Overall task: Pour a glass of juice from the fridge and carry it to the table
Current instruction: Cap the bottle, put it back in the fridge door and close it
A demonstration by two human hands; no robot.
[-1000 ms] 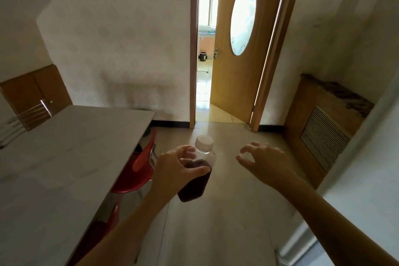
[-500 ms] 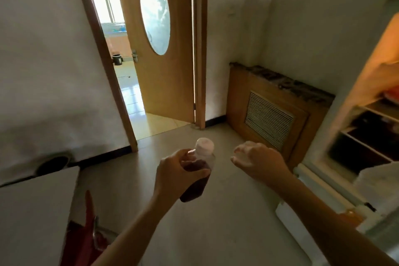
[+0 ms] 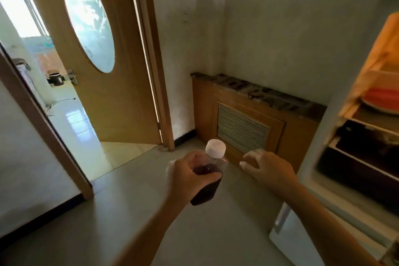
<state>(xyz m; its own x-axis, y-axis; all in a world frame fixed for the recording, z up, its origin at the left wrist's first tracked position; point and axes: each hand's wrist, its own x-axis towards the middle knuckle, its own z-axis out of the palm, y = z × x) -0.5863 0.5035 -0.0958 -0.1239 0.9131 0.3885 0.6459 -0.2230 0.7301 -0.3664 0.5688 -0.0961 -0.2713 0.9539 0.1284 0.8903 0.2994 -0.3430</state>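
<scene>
My left hand [image 3: 187, 175] grips a clear plastic bottle [image 3: 210, 179] of dark juice around its middle, held tilted in front of me. The bottle's white cap [image 3: 215, 148] is on. Just right of the bottle my right hand [image 3: 267, 168] hovers with loosely curled fingers and holds nothing. The fridge [image 3: 367, 136] stands open at the right edge, its lit shelves showing a red-and-white dish and dark items. No glass and no table are in view.
A wooden radiator cover [image 3: 254, 114] with a slatted grille stands against the wall ahead, between the fridge and the doorway. A wooden door [image 3: 90, 49] with an oval window stands open onto a bright tiled room. Beige floor [image 3: 129, 211] lies below my arms.
My view has swung to the right: the table and red chair have left the frame and the open fridge has come in. My left hand still holds the bottle; my right hand stays beside it.
</scene>
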